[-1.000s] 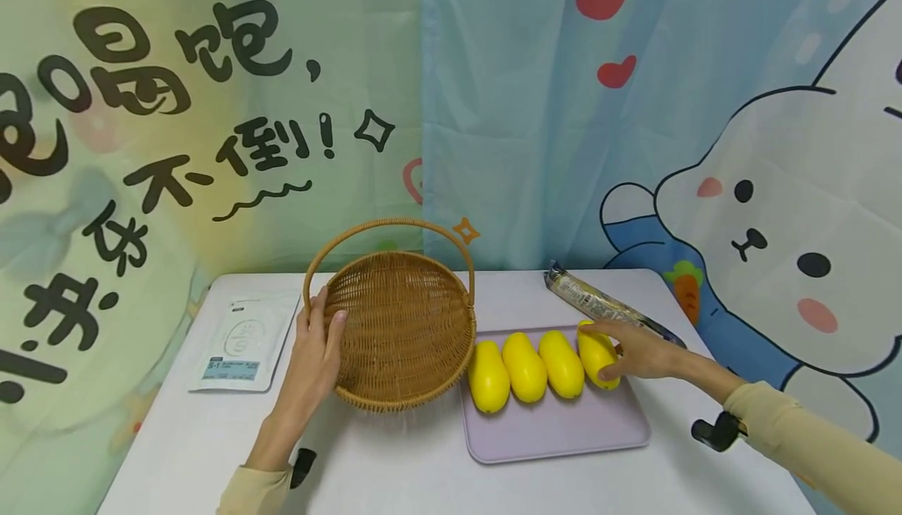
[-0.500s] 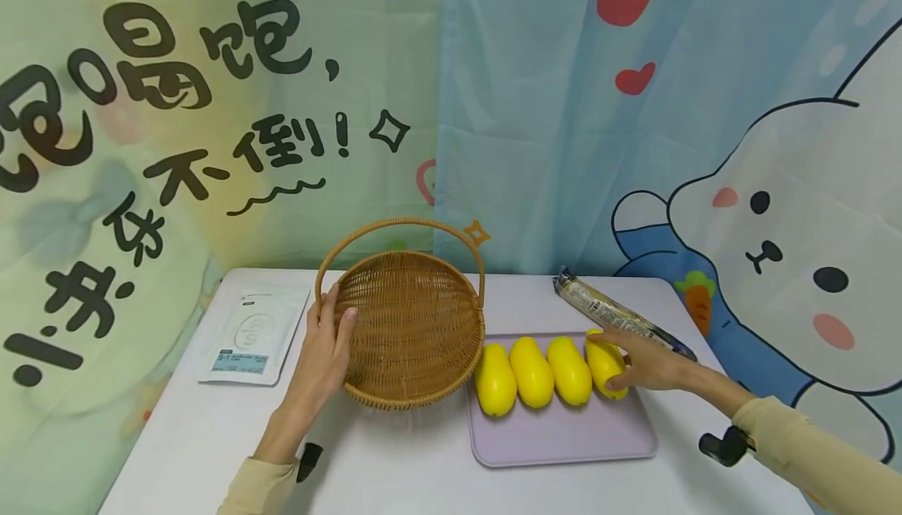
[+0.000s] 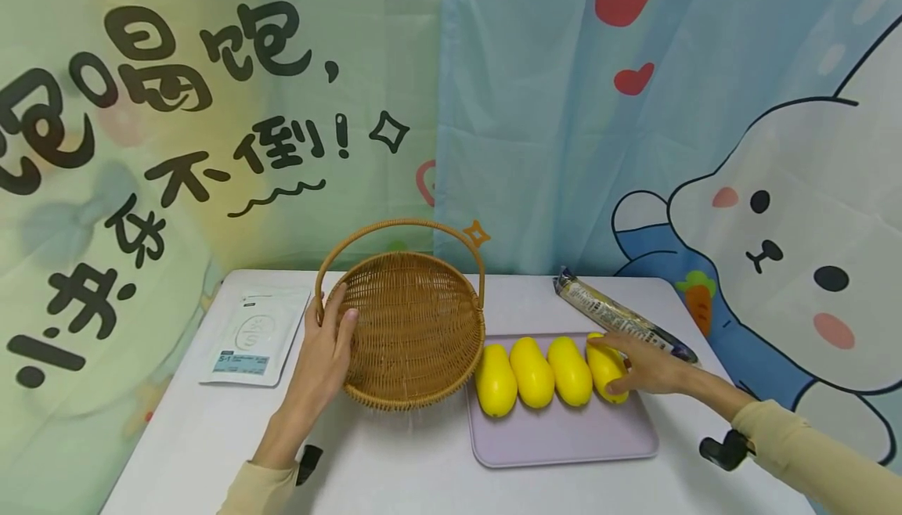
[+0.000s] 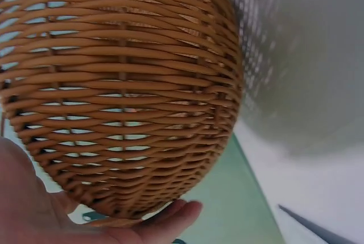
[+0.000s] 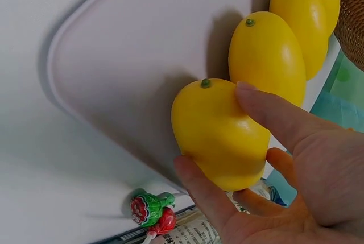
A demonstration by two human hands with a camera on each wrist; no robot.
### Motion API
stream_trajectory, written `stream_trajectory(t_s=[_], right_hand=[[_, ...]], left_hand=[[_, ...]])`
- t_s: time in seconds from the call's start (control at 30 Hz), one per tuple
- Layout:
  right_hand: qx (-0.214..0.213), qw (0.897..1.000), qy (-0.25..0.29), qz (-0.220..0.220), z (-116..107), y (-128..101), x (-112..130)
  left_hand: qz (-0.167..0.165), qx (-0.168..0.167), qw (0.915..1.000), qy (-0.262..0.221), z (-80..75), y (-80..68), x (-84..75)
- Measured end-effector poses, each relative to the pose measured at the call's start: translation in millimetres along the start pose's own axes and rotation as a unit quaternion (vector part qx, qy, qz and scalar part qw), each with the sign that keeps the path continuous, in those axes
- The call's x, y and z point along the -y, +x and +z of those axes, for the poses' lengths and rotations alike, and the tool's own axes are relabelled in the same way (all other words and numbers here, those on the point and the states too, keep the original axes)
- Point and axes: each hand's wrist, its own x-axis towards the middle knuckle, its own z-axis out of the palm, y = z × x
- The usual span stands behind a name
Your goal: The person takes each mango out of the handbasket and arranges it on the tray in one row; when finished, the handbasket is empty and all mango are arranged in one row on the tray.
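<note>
A brown wicker basket with an arched handle leans with its opening towards me at the middle of the table. My left hand grips its left rim, the thumb at the inner side; the left wrist view has the basket's weave close up. Several yellow mangoes lie in a row on a pale purple tray. My right hand holds the rightmost mango between thumb and fingers. In the right wrist view this mango sits at the tray's corner, its green stem tip showing.
A white pouch lies left of the basket. Behind the tray is a long wrapped package. A green-wrapped lollipop and a red one lie beside it. A printed curtain hangs behind the table.
The head view has shifted slightly, moving the scene a little to the right. Both hands keep their places on the basket and the mango.
</note>
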Motion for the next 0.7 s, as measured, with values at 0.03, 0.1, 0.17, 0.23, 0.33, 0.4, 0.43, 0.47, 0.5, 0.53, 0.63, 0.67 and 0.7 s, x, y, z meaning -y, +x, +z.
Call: stream_trajectory(t_s=[0.03,0.1,0.17,0.23,0.33,0.4,0.43,0.47,0.5,0.53,0.63,0.67,0.7], right_hand=[[-0.001,1.0,0.0,-0.001,0,0,0],[-0.003,1.0,-0.002,0.002,1,0,1],[-0.005,1.0,-0.004,0.004,1,1,3],[-0.008,1.0,-0.002,0.009,2,2,4],[-0.013,1.0,-0.001,0.01,2,3,6],[-0.015,1.0,-0.003,0.011,4,3,6],[-0.014,1.0,-0.004,0.011,4,3,7],[-0.014,1.0,-0.007,0.012,4,2,7],[-0.014,1.0,-0.006,0.013,4,2,8],[-0.013,1.0,-0.004,0.016,3,2,10],[-0.024,1.0,-0.007,0.016,0,3,17],[-0.031,0.999,-0.011,0.015,-2,4,20],[-0.041,0.999,-0.015,0.012,-3,5,24]], left_hand=[[0.004,-0.005,1.0,0.005,-0.9,-1.6,-2.1],[0.018,-0.02,0.9994,0.023,-2.4,-4.7,-6.5],[0.039,-0.043,0.9972,0.047,-3.9,-7.6,-11.6],[0.065,-0.069,0.9933,0.067,-5.1,-10.4,-16.9],[0.099,-0.104,0.9855,0.091,-6.4,-15.2,-23.8],[0.116,-0.123,0.9804,0.102,-7.1,-19.1,-28.0],[0.125,-0.131,0.9777,0.107,-7.4,-21.1,-29.9],[0.135,-0.138,0.9748,0.112,-7.8,-23.1,-31.9],[0.146,-0.145,0.9717,0.117,-8.0,-24.8,-34.1],[0.158,-0.147,0.969,0.119,-8.3,-26.0,-36.3],[0.203,-0.147,0.9594,0.129,-8.4,-26.2,-41.8],[0.217,-0.143,0.9566,0.132,-8.1,-25.5,-43.4],[0.227,-0.136,0.9548,0.135,-7.6,-24.3,-44.5]])
